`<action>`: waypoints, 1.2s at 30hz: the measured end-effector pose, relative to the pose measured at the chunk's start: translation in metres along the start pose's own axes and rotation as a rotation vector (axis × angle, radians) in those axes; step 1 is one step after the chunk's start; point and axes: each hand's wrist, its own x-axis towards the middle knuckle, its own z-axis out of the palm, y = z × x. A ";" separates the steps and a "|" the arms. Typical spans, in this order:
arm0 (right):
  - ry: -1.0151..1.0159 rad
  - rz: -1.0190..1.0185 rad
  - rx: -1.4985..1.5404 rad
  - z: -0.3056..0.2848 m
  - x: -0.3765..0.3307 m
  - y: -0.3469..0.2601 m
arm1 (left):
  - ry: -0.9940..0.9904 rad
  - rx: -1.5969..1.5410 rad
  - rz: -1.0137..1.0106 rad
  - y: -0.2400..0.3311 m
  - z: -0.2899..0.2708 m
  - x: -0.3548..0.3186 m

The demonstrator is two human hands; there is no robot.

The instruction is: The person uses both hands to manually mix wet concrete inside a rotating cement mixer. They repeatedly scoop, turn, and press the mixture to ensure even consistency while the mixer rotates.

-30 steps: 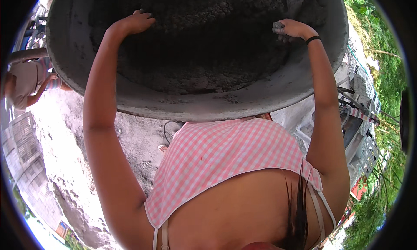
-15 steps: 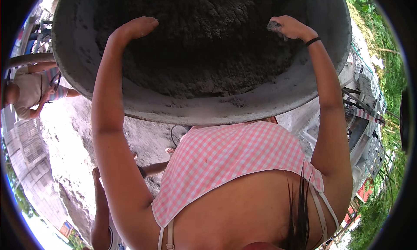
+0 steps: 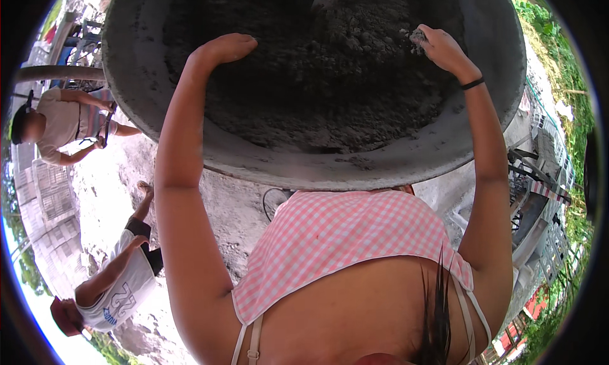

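Note:
A wide, round metal basin (image 3: pixel 304 174) is in front of me, with dark grey, damp, crumbly material (image 3: pixel 355 66) inside. My right hand (image 3: pixel 442 49), a black band at its wrist, is over the basin's right part. Its fingers are closed around a grey clump (image 3: pixel 419 37) of that material, part of which sticks out past the fingertips. On the left, my left hand (image 3: pixel 231 48) is over the material with its back up and fingers curled under. Whatever it may hold is hidden. A raised lump of grey material (image 3: pixel 339 0) shows at the far side of the basin.
To the left, a person in a light shirt and dark cap (image 3: pixel 63 120) grips a dark handle. Lower left, another person in a white sleeveless jersey (image 3: pixel 124 279) is on the pale ground. Crates and scrap (image 3: pixel 539 174) lie at right beside green plants (image 3: pixel 564 66).
The basin and both my hands appear further right and lower in view. The jersey-wearing person has come fully into sight at lower left. My right hand keeps its grey clump.

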 end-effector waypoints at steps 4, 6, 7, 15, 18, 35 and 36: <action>-0.113 0.102 0.016 -0.008 0.003 -0.004 | -0.046 0.009 -0.002 0.004 -0.006 -0.003; -0.030 0.079 0.172 0.000 0.000 0.004 | -0.093 0.012 -0.016 0.012 -0.013 -0.007; 0.012 0.066 0.250 0.003 -0.001 0.006 | -0.063 0.018 -0.010 0.009 -0.011 -0.006; -0.046 0.183 0.195 0.003 0.011 0.009 | -0.014 0.036 0.000 0.002 -0.004 -0.002; 0.173 -0.111 0.210 0.018 0.007 0.012 | -0.027 0.007 0.012 -0.003 -0.002 0.001; -0.097 -0.082 0.283 0.031 0.006 0.011 | -0.101 0.074 0.060 0.004 -0.011 0.001; -0.143 -0.067 0.312 0.027 0.008 -0.004 | -0.107 0.098 0.071 0.000 -0.008 -0.001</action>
